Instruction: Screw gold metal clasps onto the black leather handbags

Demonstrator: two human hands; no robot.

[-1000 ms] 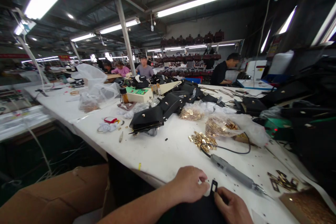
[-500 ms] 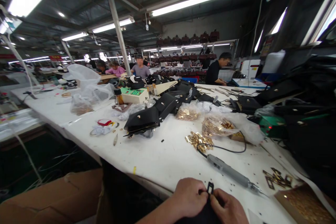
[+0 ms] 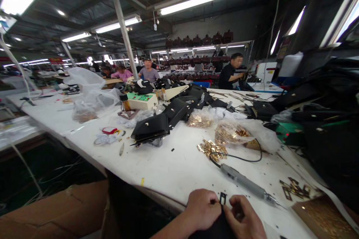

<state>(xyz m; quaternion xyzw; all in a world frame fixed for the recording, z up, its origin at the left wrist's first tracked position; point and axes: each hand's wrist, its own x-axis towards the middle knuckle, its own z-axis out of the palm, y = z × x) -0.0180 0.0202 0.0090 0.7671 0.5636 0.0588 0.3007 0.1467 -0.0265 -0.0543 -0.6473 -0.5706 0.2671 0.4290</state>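
Observation:
My left hand [image 3: 203,209] is closed, pinching the top of a black piece of material [image 3: 214,229] at the table's near edge. A small black rectangular metal frame [image 3: 223,198] with a slot through it stands upright at the end of that piece, between my hands. My right hand [image 3: 242,218] is beside it, thumb against the black piece and forefinger lifted apart from the thumb. Most of the black piece is hidden by my hands and the picture's bottom edge. A grey pen-shaped power tool [image 3: 244,183] with a metal tip lies beyond my right hand.
Gold metal fittings [image 3: 211,150] lie in a pile near plastic bags of fittings [image 3: 231,133]. Darker frames [image 3: 294,188] and a box of small gold parts [image 3: 325,213] are at the right. Black bags [image 3: 150,127] lie mid-table. A co-worker [image 3: 231,73] is across the table.
My right forefinger has lifted away from the metal frame and its thumb. My left hand keeps its pinch. The co-worker at back right has raised their hands.

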